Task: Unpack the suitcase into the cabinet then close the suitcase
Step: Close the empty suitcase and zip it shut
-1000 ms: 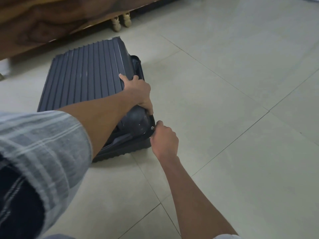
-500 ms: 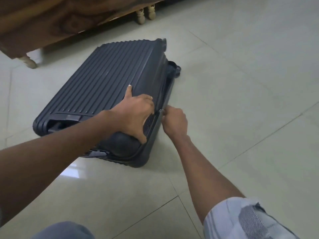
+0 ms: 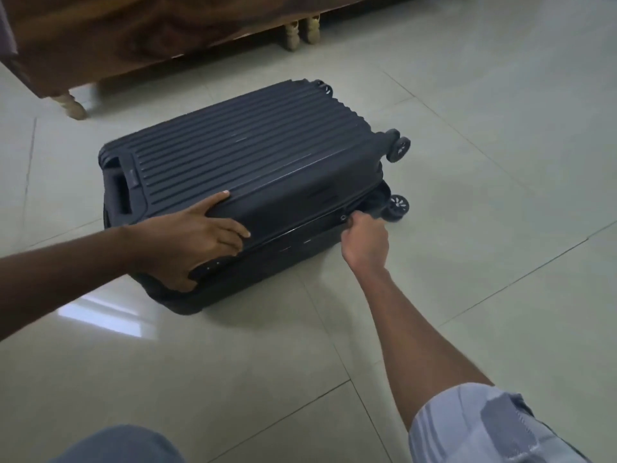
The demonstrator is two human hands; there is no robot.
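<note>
A dark ribbed hard-shell suitcase [image 3: 253,162] lies flat on the tiled floor with its lid down. My left hand [image 3: 197,242] presses on the near corner of the lid, thumb on top and fingers spread down the side. My right hand [image 3: 365,240] pinches the zipper pull [image 3: 344,218] on the near side seam, close to the wheel end. Beyond the pull the seam still gapes slightly toward the wheels [image 3: 397,207].
A dark wooden piece of furniture on turned legs [image 3: 71,105] stands behind the suitcase at the top. Pale floor tiles [image 3: 467,162] stretch right and front. My knee [image 3: 117,442] shows at the bottom edge.
My right hand has run the zipper pull along the side seam toward the wheels. The left hand has shifted along the lid edge, and my view has swung round the suitcase.
</note>
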